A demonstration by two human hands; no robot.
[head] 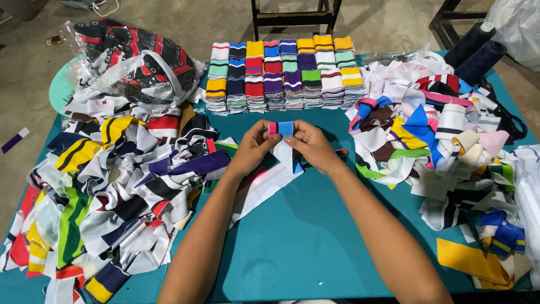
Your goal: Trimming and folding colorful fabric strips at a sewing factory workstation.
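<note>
Teal tabletop (304, 236) carries loose striped scraps either side. Left hand (254, 147) and right hand (309, 145) pinch 1 folded pink-and-blue fabric strip (280, 129) above its middle, fingertips clamped on both ends. It looks light, limp; edges suit gripping.

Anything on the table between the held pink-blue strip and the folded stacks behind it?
Nothing: head view shows bare teal table between the strip and the stacks.
</note>
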